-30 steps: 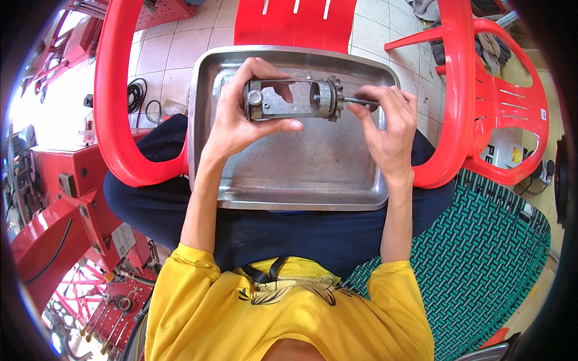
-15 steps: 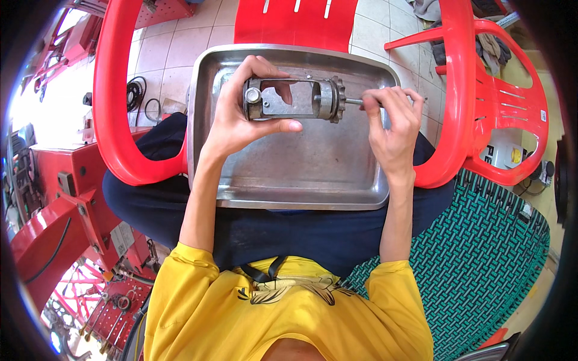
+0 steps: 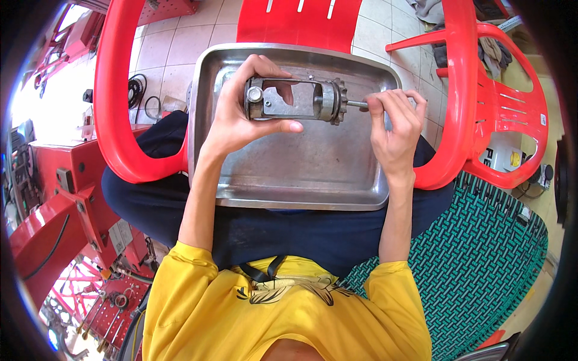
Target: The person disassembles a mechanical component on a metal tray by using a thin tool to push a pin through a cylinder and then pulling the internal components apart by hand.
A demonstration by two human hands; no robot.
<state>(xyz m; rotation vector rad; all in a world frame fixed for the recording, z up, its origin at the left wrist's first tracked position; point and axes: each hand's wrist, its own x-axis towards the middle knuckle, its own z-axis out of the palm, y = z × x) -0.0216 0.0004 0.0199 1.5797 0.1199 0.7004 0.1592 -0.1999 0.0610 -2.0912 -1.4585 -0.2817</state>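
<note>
A metal cylindrical housing with a cut-out window (image 3: 259, 110) lies sideways above a shallow steel tray (image 3: 301, 198). My left hand (image 3: 232, 111) is wrapped round the left end of the housing, its thumb along the lower edge and fingertips behind, partly seen through the window. A toothed ring (image 3: 342, 103) sits at the housing's right end, and a thin metal rod (image 3: 356, 104) sticks out from its middle. My right hand (image 3: 394, 123) pinches the rod's outer end between thumb and fingers; that tip is hidden.
The tray rests on a red plastic chair (image 3: 112, 120) in front of my legs. A second red chair (image 3: 512, 108) stands at right, beside a green woven stool seat (image 3: 457, 259). Red machinery (image 3: 66, 174) fills the left side. Black cable (image 3: 137, 90) lies on the tiled floor.
My right fingers have shifted slightly on the rod, the thumb and forefinger now closer together around its end. The housing and my left hand stay almost in place.
</note>
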